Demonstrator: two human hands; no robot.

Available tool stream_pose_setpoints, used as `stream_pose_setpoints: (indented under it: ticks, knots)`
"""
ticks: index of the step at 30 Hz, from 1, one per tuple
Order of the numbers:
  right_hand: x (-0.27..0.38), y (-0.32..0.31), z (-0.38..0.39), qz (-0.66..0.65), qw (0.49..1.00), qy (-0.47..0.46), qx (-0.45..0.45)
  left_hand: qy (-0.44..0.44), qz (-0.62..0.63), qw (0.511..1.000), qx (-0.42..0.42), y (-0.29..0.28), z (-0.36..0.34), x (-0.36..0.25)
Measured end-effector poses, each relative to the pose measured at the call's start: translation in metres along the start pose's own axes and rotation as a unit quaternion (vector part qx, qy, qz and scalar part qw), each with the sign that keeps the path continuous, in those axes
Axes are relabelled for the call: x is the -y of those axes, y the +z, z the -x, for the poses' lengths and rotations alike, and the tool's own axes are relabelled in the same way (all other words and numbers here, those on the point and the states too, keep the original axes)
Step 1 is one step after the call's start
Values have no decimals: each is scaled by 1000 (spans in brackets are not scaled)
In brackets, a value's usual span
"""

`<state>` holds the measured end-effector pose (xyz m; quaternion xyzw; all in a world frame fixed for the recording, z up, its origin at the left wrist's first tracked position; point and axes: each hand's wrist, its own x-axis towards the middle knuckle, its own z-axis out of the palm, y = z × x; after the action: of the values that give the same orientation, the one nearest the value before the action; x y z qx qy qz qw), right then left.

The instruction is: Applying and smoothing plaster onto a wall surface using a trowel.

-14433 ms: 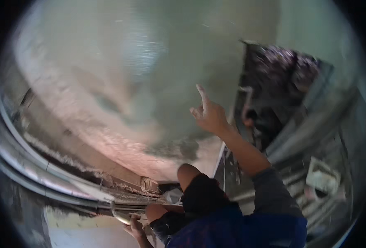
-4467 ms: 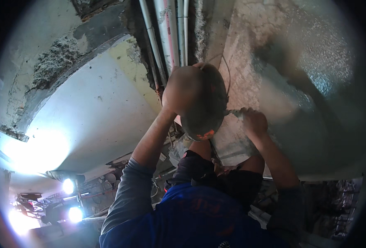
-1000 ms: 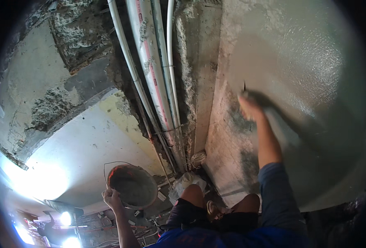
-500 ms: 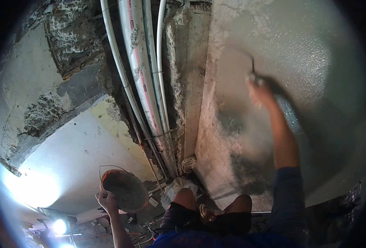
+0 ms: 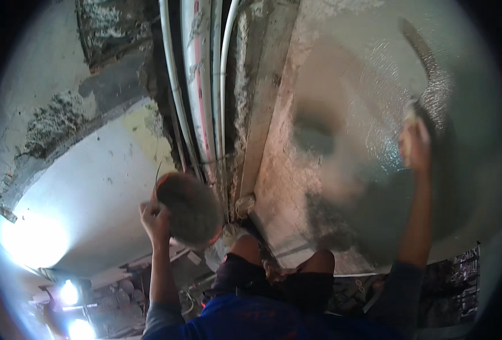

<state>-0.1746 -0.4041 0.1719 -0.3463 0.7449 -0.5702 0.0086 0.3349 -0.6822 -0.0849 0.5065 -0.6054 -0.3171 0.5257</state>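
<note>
My left hand [image 5: 156,218] grips a round, cement-smeared bucket [image 5: 193,208] by its rim; its inside is dark grey with orange showing at the edge. At the right, my right hand [image 5: 415,136] is closed on the handle of a trowel [image 5: 411,107] against a wall [image 5: 364,68] coated in wet grey plaster, with a glossy patch around it. The trowel's blade is blurred and hard to make out.
White pipes [image 5: 203,96] run up a rough chased channel beside the plaster. At left are chipped concrete [image 5: 52,119] and a white panel [image 5: 109,170]. A cable coil [image 5: 245,204] sits at the corner. Bright lamps [image 5: 69,292] and clutter show lower left; my knees are below.
Over the last second my right hand has swept rightward across the plastered wall with the trowel. The bucket in my left hand has risen. Earlier, the bucket was held up centrally, trowel at its side.
</note>
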Motion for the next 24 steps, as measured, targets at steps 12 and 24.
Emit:
stream_pose_setpoints:
  ticks: [12,24]
  knots:
    - [-58,177,139,519,766,-334,180,160,90,976,118,91,-2,-100]
    - [-109,163,196,395,828,-134,375,180,111,945,251,119,27,-159]
